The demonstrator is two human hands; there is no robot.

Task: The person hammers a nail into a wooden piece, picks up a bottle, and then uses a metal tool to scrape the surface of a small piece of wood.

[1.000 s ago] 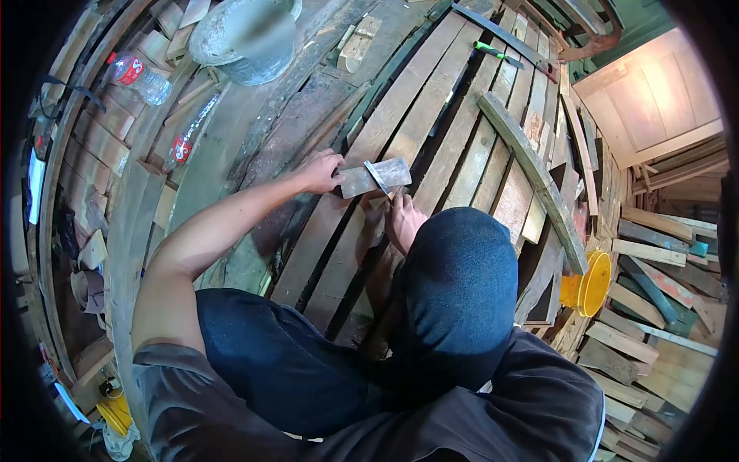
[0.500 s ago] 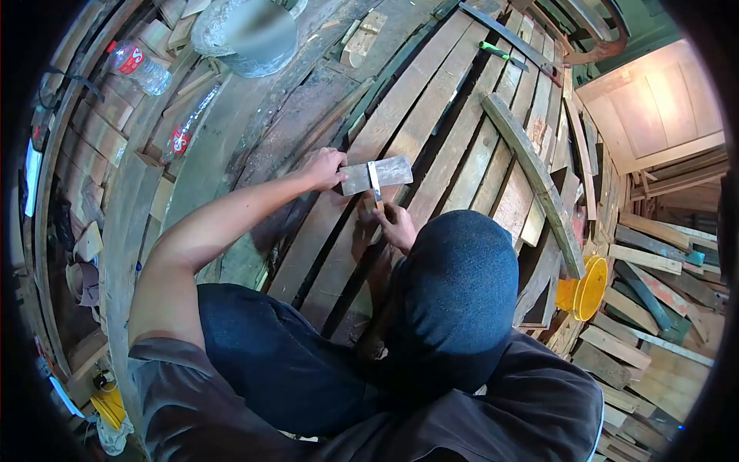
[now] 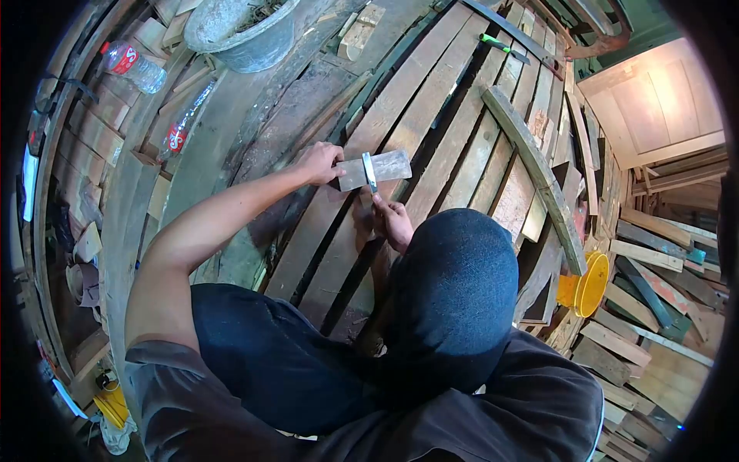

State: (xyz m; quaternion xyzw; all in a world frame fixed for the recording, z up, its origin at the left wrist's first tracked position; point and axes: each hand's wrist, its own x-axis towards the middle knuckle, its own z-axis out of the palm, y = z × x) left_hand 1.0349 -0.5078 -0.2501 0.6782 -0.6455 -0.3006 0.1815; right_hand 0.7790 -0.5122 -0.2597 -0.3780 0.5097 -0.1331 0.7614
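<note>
A flat grey sharpening stone (image 3: 395,165) lies over the wooden slats, its left end gripped by the fingers of my left hand (image 3: 319,163). Across its middle rests a narrow, flat metal blade (image 3: 369,171), touching the top face. My right hand (image 3: 396,223) is closed around the blade's handle on the near side; most of that handle is hidden by the fingers. My knee (image 3: 462,269) in dark cloth covers the slats beside my right hand.
A long loose board (image 3: 536,181) lies across the slats at right. Beyond are a green-handled tool (image 3: 495,44) and a saw (image 3: 512,35). A grey basin (image 3: 250,46) and plastic bottles (image 3: 138,68) stand at left. A yellow bucket (image 3: 591,286) sits near scrap wood (image 3: 616,343).
The blade has slid slightly left and away from me across the stone, carried by my right hand. My left hand keeps hold of the stone's end.
</note>
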